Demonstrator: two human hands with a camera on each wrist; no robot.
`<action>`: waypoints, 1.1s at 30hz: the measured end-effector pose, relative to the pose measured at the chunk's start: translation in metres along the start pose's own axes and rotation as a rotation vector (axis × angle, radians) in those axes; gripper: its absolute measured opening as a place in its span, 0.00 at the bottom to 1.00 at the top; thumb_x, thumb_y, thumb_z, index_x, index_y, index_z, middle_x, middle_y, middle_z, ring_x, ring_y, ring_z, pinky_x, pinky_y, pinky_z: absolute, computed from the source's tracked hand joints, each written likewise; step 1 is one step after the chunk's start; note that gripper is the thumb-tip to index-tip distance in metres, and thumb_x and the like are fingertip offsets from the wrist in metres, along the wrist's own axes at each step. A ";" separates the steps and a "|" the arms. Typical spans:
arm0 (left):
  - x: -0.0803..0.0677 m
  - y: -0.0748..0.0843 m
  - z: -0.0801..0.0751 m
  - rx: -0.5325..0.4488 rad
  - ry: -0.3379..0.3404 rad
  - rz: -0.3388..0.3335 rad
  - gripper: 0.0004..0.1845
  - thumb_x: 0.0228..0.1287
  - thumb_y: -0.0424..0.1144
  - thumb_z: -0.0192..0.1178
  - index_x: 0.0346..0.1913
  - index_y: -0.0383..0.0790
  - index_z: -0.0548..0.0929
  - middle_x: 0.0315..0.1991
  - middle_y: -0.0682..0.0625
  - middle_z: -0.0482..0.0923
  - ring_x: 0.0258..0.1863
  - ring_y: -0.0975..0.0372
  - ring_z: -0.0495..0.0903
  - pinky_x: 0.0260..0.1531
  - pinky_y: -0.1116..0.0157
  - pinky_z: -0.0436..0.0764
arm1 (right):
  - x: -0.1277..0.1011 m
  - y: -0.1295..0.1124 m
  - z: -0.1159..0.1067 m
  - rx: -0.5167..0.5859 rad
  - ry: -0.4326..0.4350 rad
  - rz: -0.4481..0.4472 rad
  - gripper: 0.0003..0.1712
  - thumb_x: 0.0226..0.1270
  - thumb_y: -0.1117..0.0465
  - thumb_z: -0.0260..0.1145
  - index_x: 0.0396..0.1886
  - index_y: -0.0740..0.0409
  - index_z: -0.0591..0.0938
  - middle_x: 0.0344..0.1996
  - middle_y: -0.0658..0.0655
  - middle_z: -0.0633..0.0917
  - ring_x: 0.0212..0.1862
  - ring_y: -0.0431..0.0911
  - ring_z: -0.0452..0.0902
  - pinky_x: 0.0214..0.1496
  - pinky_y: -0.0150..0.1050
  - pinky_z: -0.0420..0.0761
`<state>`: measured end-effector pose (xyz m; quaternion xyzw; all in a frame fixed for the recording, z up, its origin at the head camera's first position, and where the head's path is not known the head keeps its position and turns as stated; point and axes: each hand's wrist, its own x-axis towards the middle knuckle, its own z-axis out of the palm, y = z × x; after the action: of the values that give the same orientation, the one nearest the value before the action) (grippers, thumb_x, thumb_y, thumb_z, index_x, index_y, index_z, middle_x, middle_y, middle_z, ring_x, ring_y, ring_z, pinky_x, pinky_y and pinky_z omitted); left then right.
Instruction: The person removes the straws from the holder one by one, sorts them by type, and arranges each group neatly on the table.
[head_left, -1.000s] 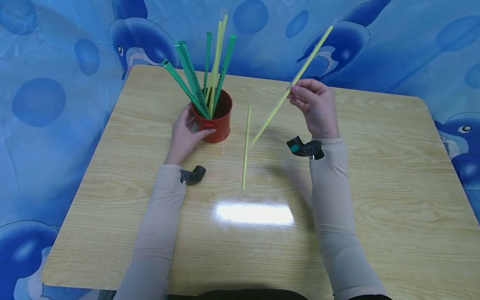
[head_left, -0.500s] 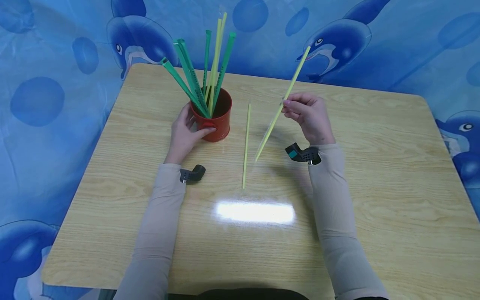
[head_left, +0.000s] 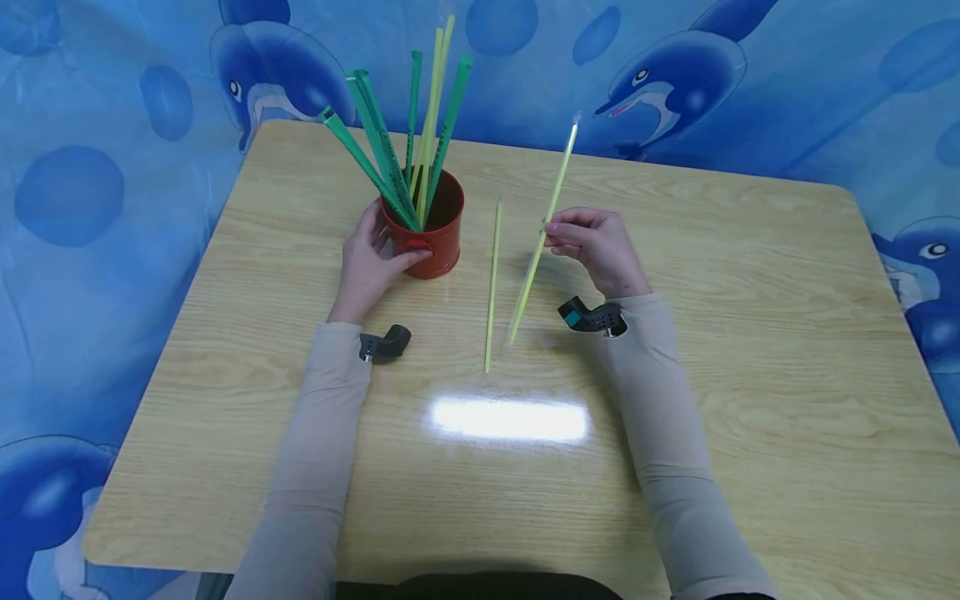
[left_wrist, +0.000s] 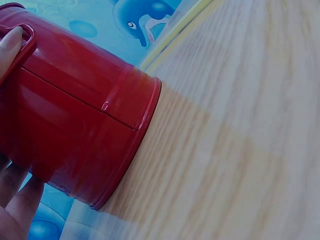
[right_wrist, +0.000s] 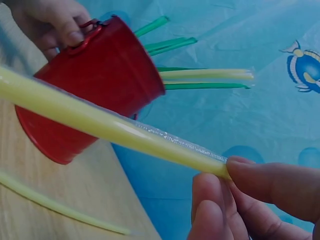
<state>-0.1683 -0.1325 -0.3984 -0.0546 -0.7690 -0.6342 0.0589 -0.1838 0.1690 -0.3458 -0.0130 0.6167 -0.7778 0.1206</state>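
My left hand [head_left: 367, 271] grips a small red bucket [head_left: 444, 250] at its left side, thumb on the front by the lug [left_wrist: 29, 42]. Several green-wrapped straws [head_left: 453, 112] and a couple of yellow straws [head_left: 433, 104] stand in the bucket, leaning outward. Between thumb and fingertips my right hand [head_left: 600, 250] pinches a yellow straw [head_left: 528, 279] in a clear wrapper, tilted with its lower end toward me. A second yellow straw [head_left: 492, 292] lies on the table just left of it. In the right wrist view the held straw [right_wrist: 115, 127] crosses in front of the bucket.
The pale wooden table [head_left: 787, 375] reaches a blue dolphin-print sheet [head_left: 525, 92] at its back and sides. A glare patch [head_left: 510, 419] shines near the middle. Wrist cameras [head_left: 386, 342] are strapped to both sleeves.
My right hand has come left and toward me with the yellow straw, which now stands steeper and nearly alongside the one on the table. My left hand keeps its hold on the bucket.
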 end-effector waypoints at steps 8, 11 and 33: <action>0.001 0.001 0.001 0.006 -0.002 -0.007 0.44 0.50 0.33 0.72 0.70 0.42 0.61 0.67 0.49 0.64 0.67 0.62 0.62 0.65 0.67 0.65 | 0.005 0.017 0.001 -0.037 -0.012 0.058 0.08 0.62 0.74 0.62 0.28 0.62 0.85 0.28 0.58 0.85 0.29 0.45 0.82 0.34 0.34 0.84; 0.001 0.001 0.001 0.003 -0.002 -0.009 0.44 0.50 0.33 0.72 0.70 0.42 0.60 0.68 0.49 0.64 0.67 0.62 0.62 0.65 0.67 0.65 | 0.008 0.023 0.000 -0.038 -0.021 0.081 0.08 0.62 0.74 0.62 0.28 0.63 0.85 0.28 0.58 0.85 0.29 0.44 0.82 0.33 0.33 0.84; 0.001 0.001 -0.001 0.005 -0.001 -0.025 0.45 0.49 0.33 0.72 0.70 0.42 0.61 0.67 0.49 0.64 0.66 0.63 0.63 0.64 0.68 0.65 | 0.018 0.049 0.008 -0.152 0.045 0.208 0.03 0.60 0.75 0.63 0.29 0.68 0.82 0.24 0.58 0.85 0.25 0.44 0.83 0.27 0.31 0.83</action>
<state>-0.1687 -0.1331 -0.3974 -0.0453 -0.7712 -0.6329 0.0508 -0.1919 0.1469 -0.3930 0.0594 0.6743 -0.7122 0.1857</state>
